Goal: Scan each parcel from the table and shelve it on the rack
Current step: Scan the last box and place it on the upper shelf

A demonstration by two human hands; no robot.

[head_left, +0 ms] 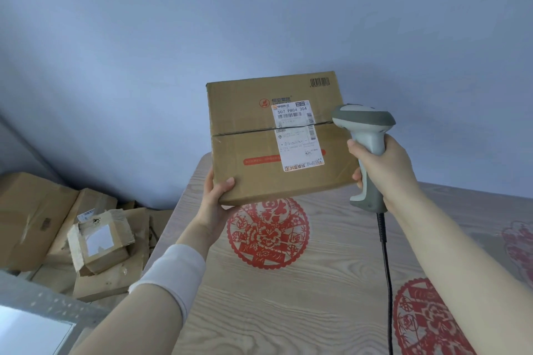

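A brown cardboard parcel point(253, 141) with a white shipping label point(297, 135) is held up above the table point(302, 297), tilted with its labelled face toward me. My left hand point(215, 199) grips its lower left corner, thumb on the front face. My right hand point(383, 170) grips the handle of a grey and white barcode scanner point(364, 124), whose head sits beside the parcel's right edge at label height. The scanner's black cable point(385, 253) hangs down over the table.
The table has a pale wood-grain top with red paper-cut patterns point(268, 233). Left of it, on the floor, lies a heap of cardboard boxes point(98, 242) and flattened cartons. A grey metal edge point(43, 302) shows at the bottom left. A blue wall stands behind.
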